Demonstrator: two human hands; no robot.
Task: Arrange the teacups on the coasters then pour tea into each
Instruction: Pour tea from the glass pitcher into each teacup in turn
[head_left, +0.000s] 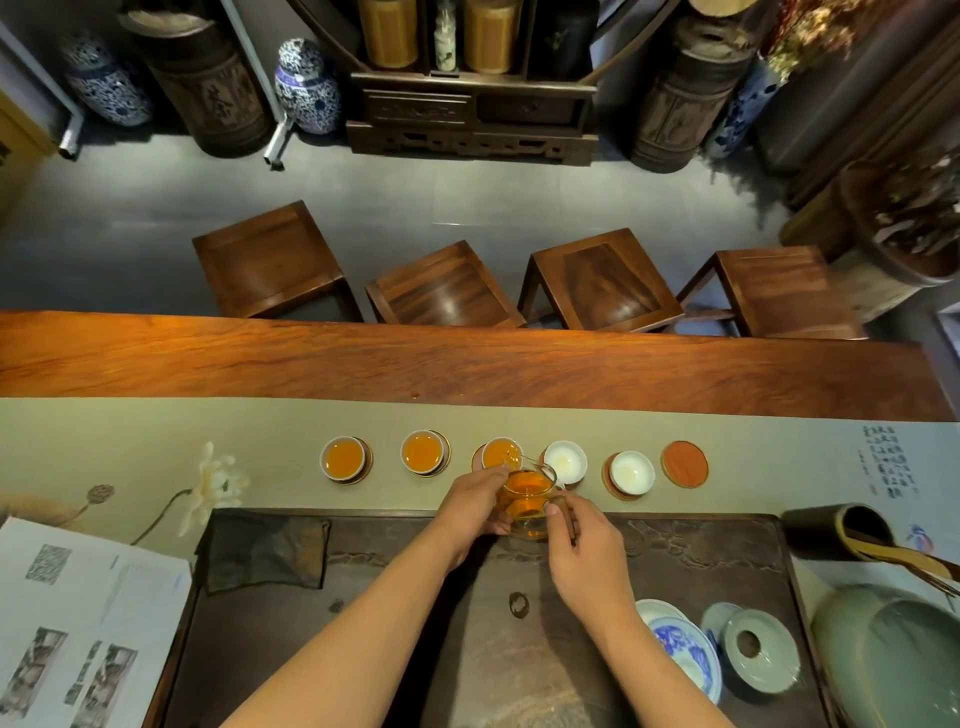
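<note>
Both hands (524, 512) tilt glass pitcher (524, 501) — spout toward third teacup (501, 453).

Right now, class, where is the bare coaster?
In the head view, the bare coaster lies at the right end of the row on the runner, just right of the last empty cup.

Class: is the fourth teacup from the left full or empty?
Empty: the fourth teacup shows a bare white inside, no amber tea.
</note>
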